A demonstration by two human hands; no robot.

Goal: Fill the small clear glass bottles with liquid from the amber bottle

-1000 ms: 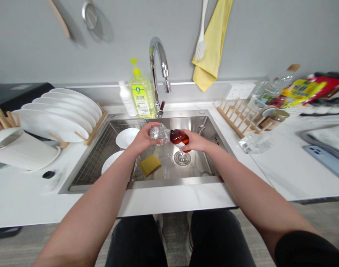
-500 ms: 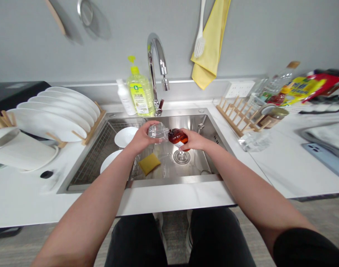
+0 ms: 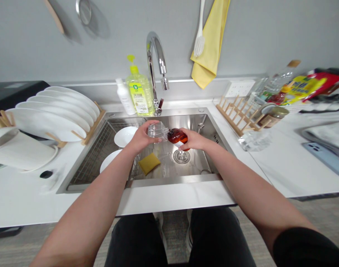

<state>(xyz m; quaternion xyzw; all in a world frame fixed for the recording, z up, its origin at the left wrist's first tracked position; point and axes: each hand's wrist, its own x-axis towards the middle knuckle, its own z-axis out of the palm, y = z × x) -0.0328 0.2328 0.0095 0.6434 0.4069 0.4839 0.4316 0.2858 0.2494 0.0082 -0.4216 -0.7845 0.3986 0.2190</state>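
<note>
My left hand (image 3: pixel 143 139) is closed around a clear, see-through container (image 3: pixel 155 130) tilted on its side above the sink (image 3: pixel 169 170). Its narrower end points right. In my right hand (image 3: pixel 193 140) is a small bottle of reddish-amber liquid (image 3: pixel 177 136) with a white label. This bottle is tilted, its dark tip turned left and close to the clear container's end. Whether the two touch I cannot tell. Below them, a yellow sponge (image 3: pixel 149 164) lies on the sink floor, left of the drain (image 3: pixel 182 156).
Two white bowls (image 3: pixel 125 136) sit on a wire rack in the sink's left part. Behind stand a faucet (image 3: pixel 156 55) and a dish soap bottle (image 3: pixel 140 94). Plates (image 3: pixel 52 118) fill a wooden rack at left. A wooden rack (image 3: pixel 236 118) and a phone (image 3: pixel 325 157) are at right.
Almost nothing differs. Both hands keep their hold over the sink, and the view has shifted very slightly.
</note>
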